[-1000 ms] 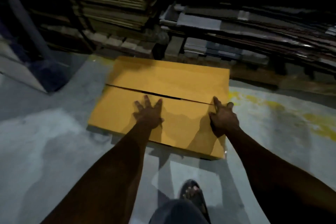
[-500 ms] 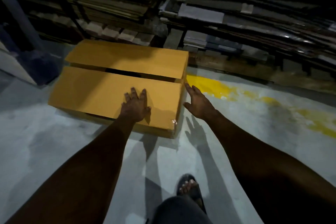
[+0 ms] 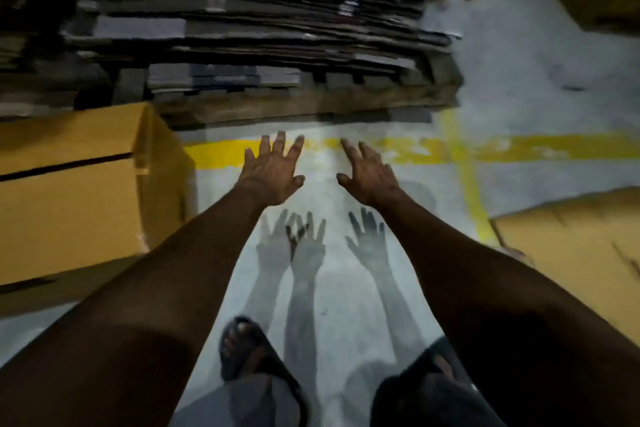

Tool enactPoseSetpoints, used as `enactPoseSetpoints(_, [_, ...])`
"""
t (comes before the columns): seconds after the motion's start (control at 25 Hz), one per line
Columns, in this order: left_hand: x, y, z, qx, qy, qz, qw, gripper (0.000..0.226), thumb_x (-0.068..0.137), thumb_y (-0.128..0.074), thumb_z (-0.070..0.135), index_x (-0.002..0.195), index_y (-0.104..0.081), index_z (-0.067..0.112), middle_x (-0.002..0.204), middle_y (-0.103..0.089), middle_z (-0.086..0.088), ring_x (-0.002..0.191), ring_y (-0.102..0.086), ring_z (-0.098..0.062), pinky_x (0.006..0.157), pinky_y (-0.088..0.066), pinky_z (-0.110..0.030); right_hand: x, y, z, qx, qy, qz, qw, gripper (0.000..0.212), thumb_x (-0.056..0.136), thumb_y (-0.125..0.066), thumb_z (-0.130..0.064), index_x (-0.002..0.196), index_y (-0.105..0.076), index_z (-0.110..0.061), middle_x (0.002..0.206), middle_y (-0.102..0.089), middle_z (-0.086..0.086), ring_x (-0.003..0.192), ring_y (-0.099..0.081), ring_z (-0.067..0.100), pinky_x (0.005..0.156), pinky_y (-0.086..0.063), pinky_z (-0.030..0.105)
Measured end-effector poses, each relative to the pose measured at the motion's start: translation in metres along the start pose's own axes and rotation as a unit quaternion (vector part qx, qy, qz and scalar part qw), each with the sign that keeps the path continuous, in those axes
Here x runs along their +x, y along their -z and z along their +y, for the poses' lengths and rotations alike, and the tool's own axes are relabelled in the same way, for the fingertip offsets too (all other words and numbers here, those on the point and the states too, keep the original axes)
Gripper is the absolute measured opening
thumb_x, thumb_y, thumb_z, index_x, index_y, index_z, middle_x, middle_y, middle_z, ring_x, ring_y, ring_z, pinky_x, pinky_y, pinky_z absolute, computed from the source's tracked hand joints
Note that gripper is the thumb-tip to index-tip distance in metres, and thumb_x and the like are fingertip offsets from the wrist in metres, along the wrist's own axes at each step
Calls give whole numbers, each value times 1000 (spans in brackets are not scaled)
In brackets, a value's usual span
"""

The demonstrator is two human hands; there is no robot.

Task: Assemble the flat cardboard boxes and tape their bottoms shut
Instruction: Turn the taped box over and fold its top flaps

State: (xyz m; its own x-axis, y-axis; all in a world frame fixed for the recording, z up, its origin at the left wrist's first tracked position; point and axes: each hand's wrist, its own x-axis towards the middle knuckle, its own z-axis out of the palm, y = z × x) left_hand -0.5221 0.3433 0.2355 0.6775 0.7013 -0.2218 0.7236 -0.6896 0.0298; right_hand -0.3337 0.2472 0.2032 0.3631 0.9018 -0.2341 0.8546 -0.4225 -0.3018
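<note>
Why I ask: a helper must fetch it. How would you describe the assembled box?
Find the yellow line across the floor before the cardboard-laden pallet. At its left end, past the left hand, stands the assembled box. Unlike the flat sheet on the right, it stands tall, a dark slit between its top flaps.

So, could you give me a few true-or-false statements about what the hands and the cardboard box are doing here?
1. The left hand and right hand hold nothing, fingers spread. True.
2. The left hand rests on the box. False: it is over bare floor, apart from the box.
3. The box stands on the person's left. True.
4. Tape covers the box's top seam. False: a dark open gap runs along it.
5. A yellow line crosses the floor beyond the hands. True.
</note>
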Motion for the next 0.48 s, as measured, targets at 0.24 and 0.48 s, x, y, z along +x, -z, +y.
enactPoseSetpoints(0.24, [-59,3,144,13,-82,-6,997,80,94,-44,50,153,4,25,161,-2,-13,145,-8,-41,107,-25,-61,-138,35,117,13,-59,29,998,77,95,-53,-47,157,-8,-33,162,-16,15,146,-22,36,109,-31,60])
enactPoseSetpoints(0.48, [-60,25,204,47,-117,-6,992,82,93,-47,49,154,3,25,161,-3,-11,145,-11,-38,109,-25,-59,-182,59,181,-79,-48,27,995,76,97,-49,-47,157,-6,-30,163,-11,13,147,-18,34,110,-25,62])
